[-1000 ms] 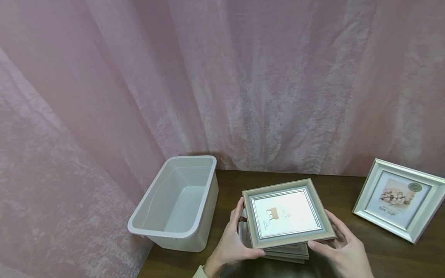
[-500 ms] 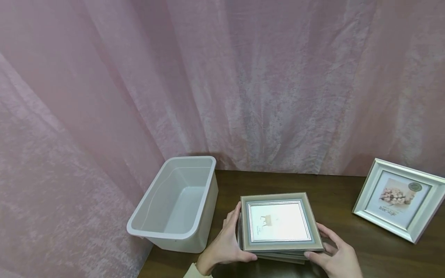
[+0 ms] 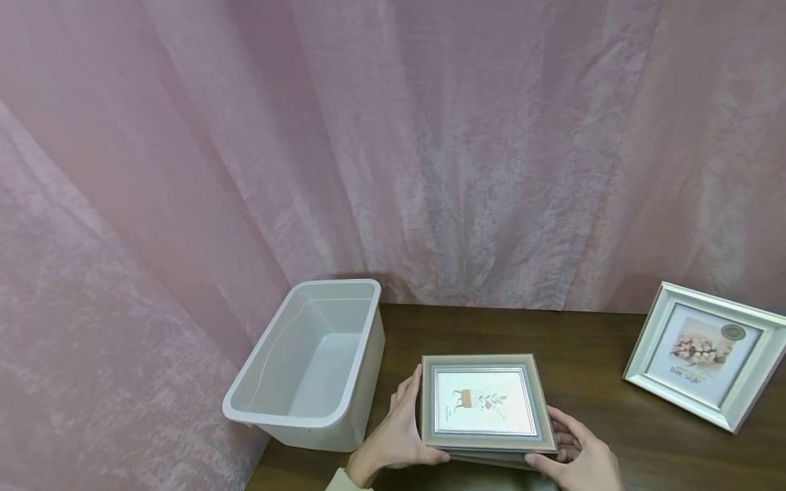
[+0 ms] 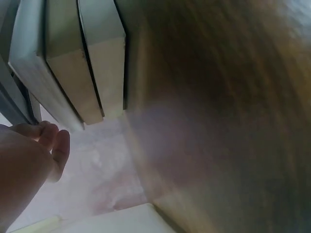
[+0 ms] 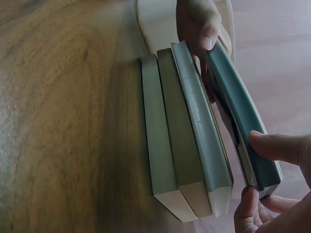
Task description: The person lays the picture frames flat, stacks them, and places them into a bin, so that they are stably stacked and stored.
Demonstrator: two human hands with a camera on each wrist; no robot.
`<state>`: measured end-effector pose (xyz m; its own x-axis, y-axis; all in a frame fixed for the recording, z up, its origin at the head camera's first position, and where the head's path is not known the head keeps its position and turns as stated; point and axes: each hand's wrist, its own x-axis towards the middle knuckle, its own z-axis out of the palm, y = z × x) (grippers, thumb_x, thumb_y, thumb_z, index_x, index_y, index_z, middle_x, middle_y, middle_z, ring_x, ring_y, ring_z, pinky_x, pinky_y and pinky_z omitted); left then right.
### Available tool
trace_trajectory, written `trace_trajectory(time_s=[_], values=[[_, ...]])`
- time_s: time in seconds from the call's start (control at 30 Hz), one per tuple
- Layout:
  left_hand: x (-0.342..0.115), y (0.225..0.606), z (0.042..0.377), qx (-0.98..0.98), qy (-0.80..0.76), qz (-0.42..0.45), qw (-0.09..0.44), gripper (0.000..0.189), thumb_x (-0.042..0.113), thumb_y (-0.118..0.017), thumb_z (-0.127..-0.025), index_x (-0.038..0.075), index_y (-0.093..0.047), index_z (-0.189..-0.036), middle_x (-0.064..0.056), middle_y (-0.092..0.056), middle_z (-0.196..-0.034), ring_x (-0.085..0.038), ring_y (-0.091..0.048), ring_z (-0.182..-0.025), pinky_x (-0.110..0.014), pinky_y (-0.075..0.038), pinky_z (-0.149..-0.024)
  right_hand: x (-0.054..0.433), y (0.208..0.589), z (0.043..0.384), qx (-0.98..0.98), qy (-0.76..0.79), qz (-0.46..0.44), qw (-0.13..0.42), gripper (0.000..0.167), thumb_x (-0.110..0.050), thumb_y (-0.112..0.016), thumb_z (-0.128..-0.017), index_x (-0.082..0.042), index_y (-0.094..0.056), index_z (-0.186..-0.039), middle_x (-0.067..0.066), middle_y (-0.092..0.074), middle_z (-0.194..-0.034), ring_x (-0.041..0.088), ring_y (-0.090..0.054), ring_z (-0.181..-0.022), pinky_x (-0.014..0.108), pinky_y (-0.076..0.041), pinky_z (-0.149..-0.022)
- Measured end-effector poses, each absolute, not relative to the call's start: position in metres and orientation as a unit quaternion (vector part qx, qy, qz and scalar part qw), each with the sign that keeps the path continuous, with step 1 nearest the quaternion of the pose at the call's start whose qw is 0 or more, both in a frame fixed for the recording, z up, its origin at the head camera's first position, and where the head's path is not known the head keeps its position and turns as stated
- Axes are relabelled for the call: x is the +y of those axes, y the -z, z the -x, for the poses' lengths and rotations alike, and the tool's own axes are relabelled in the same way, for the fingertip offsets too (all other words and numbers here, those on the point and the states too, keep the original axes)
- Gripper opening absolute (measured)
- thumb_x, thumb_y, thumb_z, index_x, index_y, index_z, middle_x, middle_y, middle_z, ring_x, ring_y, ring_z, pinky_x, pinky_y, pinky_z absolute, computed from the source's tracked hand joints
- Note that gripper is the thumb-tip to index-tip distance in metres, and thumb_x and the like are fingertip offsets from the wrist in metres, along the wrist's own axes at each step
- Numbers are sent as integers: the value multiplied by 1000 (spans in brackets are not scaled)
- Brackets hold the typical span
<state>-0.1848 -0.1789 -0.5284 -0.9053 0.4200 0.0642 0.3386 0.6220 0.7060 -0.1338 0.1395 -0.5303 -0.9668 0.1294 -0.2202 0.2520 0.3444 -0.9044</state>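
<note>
A beige picture frame (image 3: 484,401) with a grey-blue inner border and a deer print lies face up between my hands. My left hand (image 3: 396,433) holds its left edge, thumb at the near corner. At the right end my right hand (image 3: 580,450) grips it, thumb on the near side and fingers curled beneath, as the right wrist view shows. Below the held frame (image 5: 243,114) is a stack of several more frames (image 5: 187,126), a narrow gap parting it from them. From above, the held frame hides most of this stack.
An empty white plastic tub (image 3: 331,372) stands on the left of the brown wooden table (image 3: 454,327). A silver-white picture frame (image 3: 706,354) with a flower print stands tilted back at the far right. Pink curtain (image 3: 430,150) hangs behind the table.
Both hands have lowered the beige frame toward the near side and slightly left, over the stack. It has turned from slanted to nearly square with the table. Tub and standing frame have stayed put.
</note>
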Motion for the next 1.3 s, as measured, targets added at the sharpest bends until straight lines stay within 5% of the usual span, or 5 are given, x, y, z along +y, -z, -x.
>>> trace_trajectory(time_s=[0.4, 0.7, 1.3], values=[[-179, 536, 186, 897, -391, -197, 61, 157, 36, -103, -62, 4, 1, -175, -27, -22, -178, -49, -24, -164, -85, -19, -125, 139, 541, 136, 835, 535, -115, 60, 96, -19, -102, -74, 3, -56, -154, 11, -73, -119, -2, -62, -78, 18, -53, -68], [-179, 537, 186, 898, -388, -197, 70, 157, 37, -103, -64, 3, 3, -175, -24, -14, -183, -44, -26, -167, -63, -34, -131, 140, 544, 137, 840, 531, -102, 52, 94, -17, -102, -72, 4, -58, -152, 15, -67, -128, -4, -61, -80, 17, -55, -69], [-183, 543, 186, 896, -393, -193, 80, 157, 36, -104, -66, 1, 5, -174, -17, -27, -181, -42, -41, -159, -51, -40, -130, 138, 549, 137, 835, 540, -96, 44, 91, -16, -102, -72, 5, -60, -150, 13, -67, -125, -9, -59, -83, 17, -56, -70]])
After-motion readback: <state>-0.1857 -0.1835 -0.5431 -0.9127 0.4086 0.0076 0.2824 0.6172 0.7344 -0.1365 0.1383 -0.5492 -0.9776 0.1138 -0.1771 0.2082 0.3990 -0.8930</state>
